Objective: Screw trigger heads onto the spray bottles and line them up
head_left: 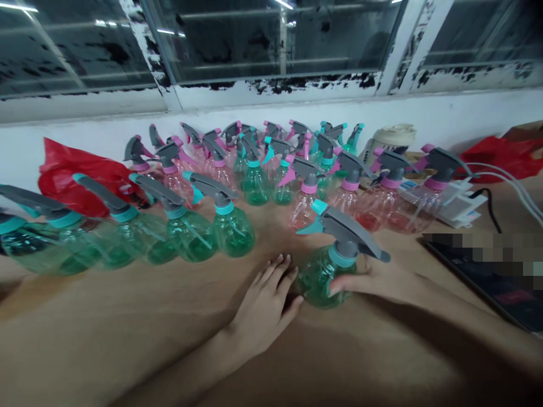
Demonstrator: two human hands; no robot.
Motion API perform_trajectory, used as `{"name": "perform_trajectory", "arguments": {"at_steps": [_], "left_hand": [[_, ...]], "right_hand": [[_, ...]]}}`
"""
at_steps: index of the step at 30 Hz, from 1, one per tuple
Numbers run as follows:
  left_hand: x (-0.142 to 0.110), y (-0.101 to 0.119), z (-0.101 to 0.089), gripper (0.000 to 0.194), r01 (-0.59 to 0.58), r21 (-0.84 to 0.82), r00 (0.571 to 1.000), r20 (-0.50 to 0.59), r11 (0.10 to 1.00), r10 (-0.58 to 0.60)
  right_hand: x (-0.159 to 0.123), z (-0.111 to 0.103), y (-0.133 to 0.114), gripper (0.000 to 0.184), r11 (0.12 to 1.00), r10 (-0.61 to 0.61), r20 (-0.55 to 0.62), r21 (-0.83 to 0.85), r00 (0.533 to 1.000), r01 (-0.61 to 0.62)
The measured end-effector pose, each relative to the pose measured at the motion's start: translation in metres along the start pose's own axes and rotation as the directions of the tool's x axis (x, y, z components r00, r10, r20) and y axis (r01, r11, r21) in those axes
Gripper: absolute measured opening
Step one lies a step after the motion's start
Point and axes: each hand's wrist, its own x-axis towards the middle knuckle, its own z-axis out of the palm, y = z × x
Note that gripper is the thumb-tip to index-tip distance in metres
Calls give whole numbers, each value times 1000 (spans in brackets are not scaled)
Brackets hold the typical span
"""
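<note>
A green spray bottle (319,277) with a grey and turquoise trigger head stands upright, slightly tilted, in front of me. My right hand (373,280) wraps around its right side, the thumb across the front and the other fingers hidden behind it. To the left of the bottle, my left hand (267,308) lies on the wooden table (161,328) with fingers stretched out and nothing in them. Its fingertips are close to the bottle; whether they touch cannot be made out. A row of green spray bottles (233,232) runs off to the left.
Pink spray bottles (303,209) stand behind and right, with more pink and green ones toward the wall. Red plastic bags (80,175) lie at both sides. A dark flat device (470,277), white cables (509,172) and a pale cup-like container (388,138) are on the right.
</note>
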Motion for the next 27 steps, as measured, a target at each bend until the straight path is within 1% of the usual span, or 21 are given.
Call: {"name": "perform_trajectory", "arguments": {"at_steps": [2,4,5,8,11,14,16,20,23,27], "left_hand": [[-1,0,0,44,1,-6,1000,-5,1000,-1],[-1,0,0,45,1,-6,1000,-11,1000,-1],[-2,1,1,45,2,-4,1000,-15,1000,-2],[-2,2,4,45,21,1,999,-38,1000,-20],[-3,3,7,44,58,-1,994,-95,998,-58],[-6,2,11,42,99,9,983,-158,995,-97],[-7,3,12,41,122,13,976,-182,992,-117],[-9,6,10,38,174,11,969,-181,985,-169],[-9,9,5,35,210,0,965,-158,978,-208],[-8,12,0,34,224,-26,966,-125,974,-226]], "right_hand": [[-11,-2,-2,58,996,33,69,-82,997,-28],[-23,-1,-1,61,989,39,39,-146,998,-33],[-27,1,-1,59,983,40,5,-181,999,-39],[-31,8,2,59,960,99,-80,-253,992,-116],[-18,17,5,55,960,140,-103,-229,985,-160],[5,25,6,51,971,127,-112,-190,986,-147],[19,31,6,52,977,120,-125,-161,985,-139],[40,43,5,58,984,124,-130,-112,984,-139],[51,52,5,63,980,145,-136,-118,980,-161],[61,60,5,68,976,145,-149,-140,978,-166]]}}
